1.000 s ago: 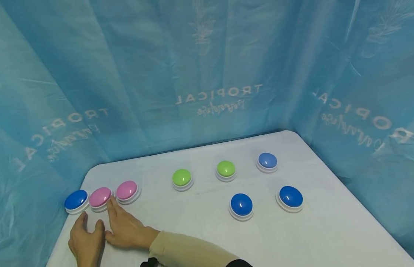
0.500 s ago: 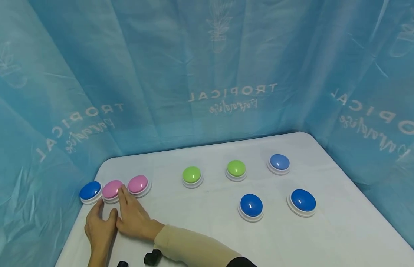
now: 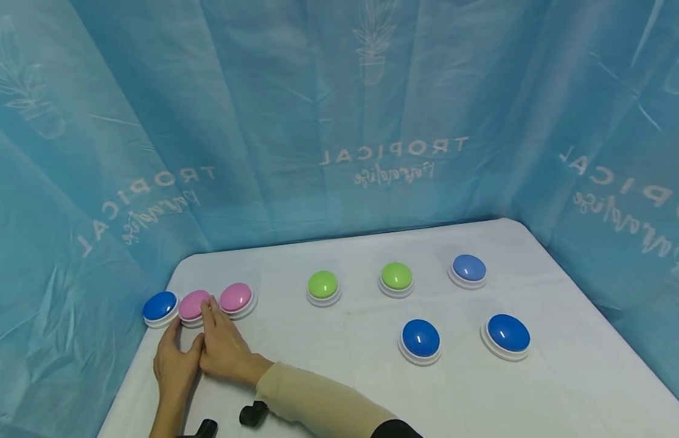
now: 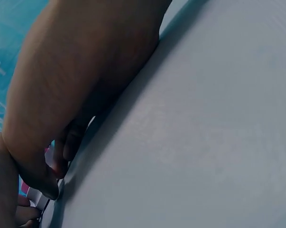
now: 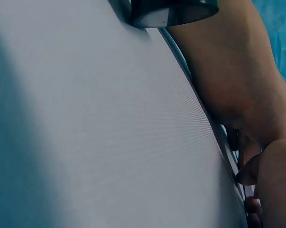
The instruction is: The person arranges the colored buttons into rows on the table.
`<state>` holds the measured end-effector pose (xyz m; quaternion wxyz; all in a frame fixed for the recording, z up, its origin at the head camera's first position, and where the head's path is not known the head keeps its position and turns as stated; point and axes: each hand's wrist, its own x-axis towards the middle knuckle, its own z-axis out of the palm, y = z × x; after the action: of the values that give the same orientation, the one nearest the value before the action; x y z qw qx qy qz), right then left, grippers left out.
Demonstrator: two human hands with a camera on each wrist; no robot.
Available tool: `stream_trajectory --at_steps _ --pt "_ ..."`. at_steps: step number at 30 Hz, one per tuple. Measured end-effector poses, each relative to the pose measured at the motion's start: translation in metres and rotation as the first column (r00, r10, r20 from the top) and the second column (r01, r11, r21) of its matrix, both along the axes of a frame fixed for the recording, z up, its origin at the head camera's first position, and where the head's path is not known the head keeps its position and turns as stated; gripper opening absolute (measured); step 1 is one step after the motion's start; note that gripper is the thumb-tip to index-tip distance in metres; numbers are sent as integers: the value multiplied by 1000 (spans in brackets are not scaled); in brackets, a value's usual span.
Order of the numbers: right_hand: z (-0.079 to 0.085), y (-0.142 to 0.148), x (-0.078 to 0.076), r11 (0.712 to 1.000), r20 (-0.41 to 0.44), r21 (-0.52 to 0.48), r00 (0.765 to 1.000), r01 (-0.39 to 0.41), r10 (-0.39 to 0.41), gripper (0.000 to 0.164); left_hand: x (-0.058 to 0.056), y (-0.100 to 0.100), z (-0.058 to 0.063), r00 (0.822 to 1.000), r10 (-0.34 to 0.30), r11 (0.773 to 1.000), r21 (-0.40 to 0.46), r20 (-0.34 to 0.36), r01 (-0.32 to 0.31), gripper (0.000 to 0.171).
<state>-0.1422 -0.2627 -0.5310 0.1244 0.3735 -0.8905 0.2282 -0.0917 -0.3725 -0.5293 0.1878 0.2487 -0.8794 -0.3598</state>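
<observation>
Pressure low on the white base, rather than on the dome, seems the best way for me to handle the pink button without pushing it down. My left hand lies at the pink button's near left edge, thumb spread away from the index finger; I cannot tell how firmly that fingertip bears on it. My right hand is at its right edge, two fingers straight and side by side. Neither hand is clenched or grasping anything. As I judge it, even contact from both edges would keep it steady, while a one-sided shove could knock a neighbour.

Those neighbours leave little room: a dark blue button sits just beside the pink button on its left, the other pink button close on its right. Well to its right come one green button, a second green button and a paler blue button. Also well right, but nearer me, are a round blue button and a farther blue button. Behind the pink button hangs a blue curtain.
</observation>
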Motion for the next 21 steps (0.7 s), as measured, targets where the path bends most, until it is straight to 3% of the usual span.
stream_trajectory --at_steps 6,12,21 --pt "0 4 -2 1000 63 -14 998 -2 3 86 -2 5 3 1000 2 1000 11 -19 -2 78" --pt "-3 5 0 999 98 -36 995 -32 35 100 4 9 5 1000 5 999 44 -15 -4 79" --pt "-2 0 4 999 93 -48 996 0 4 92 -1 3 4 1000 -8 996 90 -17 9 76"
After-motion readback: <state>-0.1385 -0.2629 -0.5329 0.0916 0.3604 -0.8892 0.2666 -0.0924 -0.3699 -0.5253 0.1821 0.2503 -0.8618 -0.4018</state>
